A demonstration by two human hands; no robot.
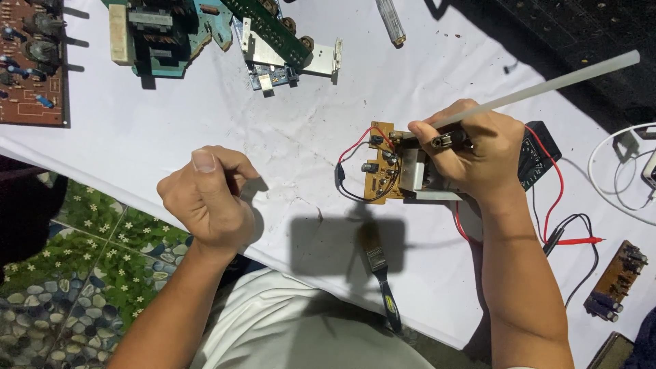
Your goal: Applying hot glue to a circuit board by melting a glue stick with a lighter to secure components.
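My right hand (471,154) grips a long whitish rod (547,85) that slants up to the right, with its lower end over a small tan circuit board (380,164). The board carries a silver metal block (417,171) and red and black wires, and lies on a white cloth (205,116). My right hand rests against the board's right side. My left hand (208,195) is curled into a fist above the cloth's near edge, thumb up, with nothing visible in it. It is well to the left of the board.
A small paintbrush (379,270) lies near the cloth's front edge. A black multimeter (540,147) with red and black probes (570,239) sits right of my hand. Several other circuit boards (31,61) lie along the far edge, and one more board (615,280) at the right. A white cable (615,171) loops at the far right.
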